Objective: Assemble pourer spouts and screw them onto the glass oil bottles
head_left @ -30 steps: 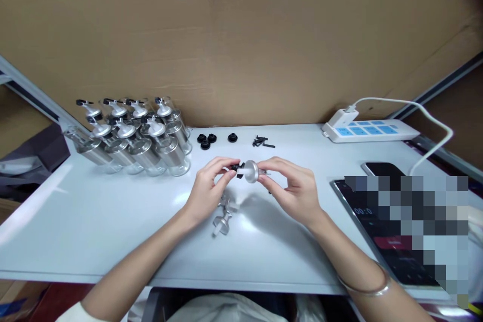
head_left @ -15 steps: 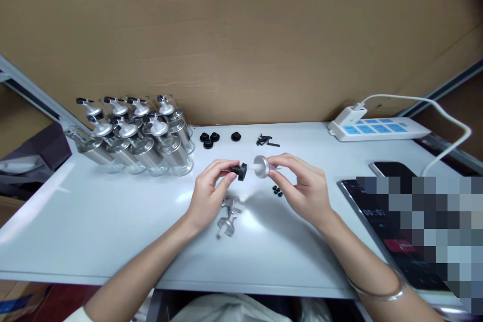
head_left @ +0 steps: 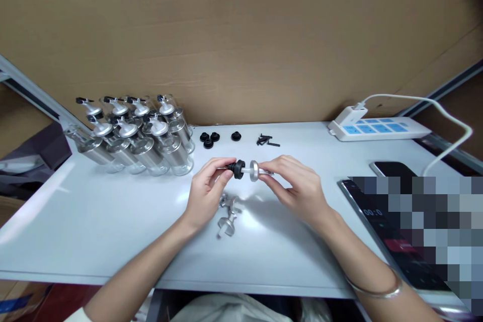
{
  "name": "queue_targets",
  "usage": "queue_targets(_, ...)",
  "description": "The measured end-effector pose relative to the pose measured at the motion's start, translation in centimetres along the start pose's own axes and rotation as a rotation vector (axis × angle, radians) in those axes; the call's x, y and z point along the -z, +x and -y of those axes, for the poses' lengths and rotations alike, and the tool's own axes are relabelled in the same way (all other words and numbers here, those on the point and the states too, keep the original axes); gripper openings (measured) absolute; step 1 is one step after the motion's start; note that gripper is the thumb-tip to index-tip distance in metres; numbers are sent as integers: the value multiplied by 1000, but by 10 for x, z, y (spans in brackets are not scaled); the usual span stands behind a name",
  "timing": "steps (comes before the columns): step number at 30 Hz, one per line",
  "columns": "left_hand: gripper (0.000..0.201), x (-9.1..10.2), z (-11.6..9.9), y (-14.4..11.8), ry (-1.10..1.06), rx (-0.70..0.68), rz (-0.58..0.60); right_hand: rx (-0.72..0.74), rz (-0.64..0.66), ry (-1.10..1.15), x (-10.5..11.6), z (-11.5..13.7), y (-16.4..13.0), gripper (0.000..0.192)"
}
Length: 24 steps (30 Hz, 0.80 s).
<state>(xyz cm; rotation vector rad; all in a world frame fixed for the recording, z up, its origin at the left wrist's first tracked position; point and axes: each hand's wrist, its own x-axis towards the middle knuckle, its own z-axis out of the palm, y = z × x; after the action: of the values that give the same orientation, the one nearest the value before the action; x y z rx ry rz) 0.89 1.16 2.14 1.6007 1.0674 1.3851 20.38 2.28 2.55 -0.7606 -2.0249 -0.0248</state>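
My left hand (head_left: 206, 191) pinches a black ribbed stopper (head_left: 238, 169) by its narrow end, its wide end facing right. Between thumb and fingers, my right hand (head_left: 300, 183) grips a silver pour spout (head_left: 254, 171) by its nozzle. The spout's pale stem points left and its tip meets the stopper's wide end; how far in it sits I cannot make out. Both parts are held above the table. Below my left hand lie several loose silver pour spouts (head_left: 227, 225).
Several glass bottles with steel sleeves and spouts (head_left: 145, 151) stand at the left. Toward the back lie black stoppers (head_left: 209, 141) and small black strips (head_left: 264, 139). A power strip (head_left: 381, 130) with a white cable is at back right, phones (head_left: 392, 231) in front.
The spout in my right hand has moved left, and its stem now reaches the stopper. Small black pieces seen before under my right hand are now hidden behind it.
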Motion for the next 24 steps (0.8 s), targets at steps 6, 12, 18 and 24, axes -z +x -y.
queue_targets(6, 17, 0, 2, -1, -16, 6, 40, 23, 8, -3, -1, 0, 1, 8)
queue_targets(12, 16, -1, 1, -3, -88, 56, 51, 11, 19, -1, -1, 0, 0, 9)
queue_targets(18, 19, -1, 4, -3, -134, 41, 64, 15, 17, 23, 0, 0, -1, 10)
queue_targets(24, 17, 1, 6, -2, -119, -8, 59, 8, 23, 63, -1, 2, 0, 10)
